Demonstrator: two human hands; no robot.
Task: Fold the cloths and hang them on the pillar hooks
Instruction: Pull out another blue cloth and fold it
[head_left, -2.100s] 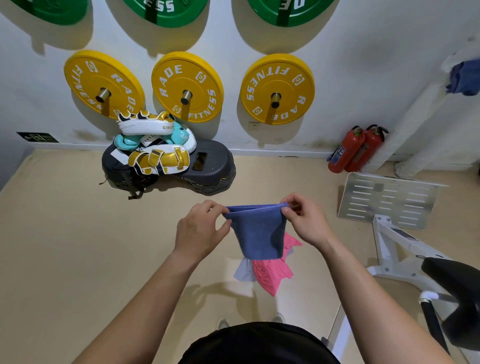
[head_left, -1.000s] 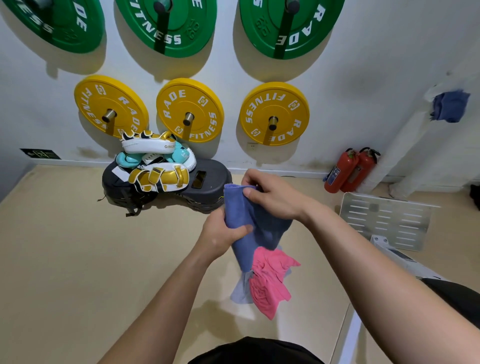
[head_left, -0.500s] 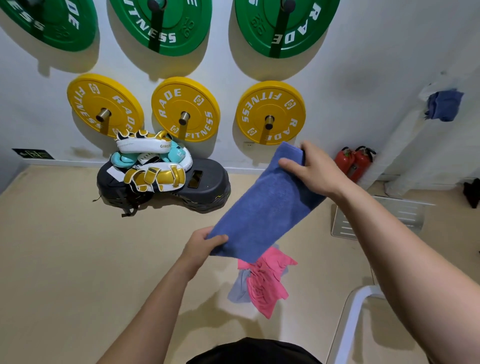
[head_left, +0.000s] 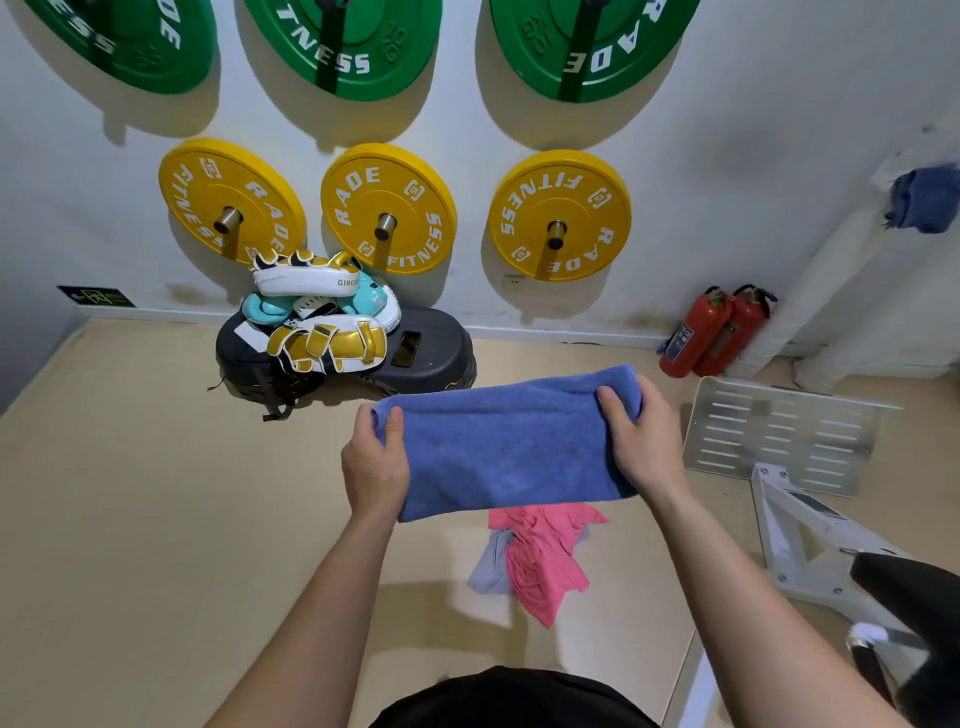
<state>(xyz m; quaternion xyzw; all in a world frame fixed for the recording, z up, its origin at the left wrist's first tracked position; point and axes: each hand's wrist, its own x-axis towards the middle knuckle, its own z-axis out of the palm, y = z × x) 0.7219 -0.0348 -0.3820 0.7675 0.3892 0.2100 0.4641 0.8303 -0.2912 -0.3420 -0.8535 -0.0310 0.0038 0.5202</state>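
Gripping the short ends of the blue cloth (head_left: 509, 447), the left hand (head_left: 375, 462) and right hand (head_left: 641, 447) hold it stretched level in the air, thumbs on top and fingers curled underneath. From its thickness it looks already doubled into a long band, with the fold along the edge away from the person.

To do this fold well, I would hold the band taut and bring one hand across to the other so the ends meet squarely. The matched corners want pinching before either hand lets go, since soft terry is likely to sag and slip out of line.

Directly below the hands a pink cloth (head_left: 540, 561) lies crumpled on the floor (head_left: 156, 519) over a paler cloth (head_left: 488, 569), both unfolded. Well beyond the right hand and higher up, another blue cloth (head_left: 924, 200) hangs on the white pillar (head_left: 831, 291).
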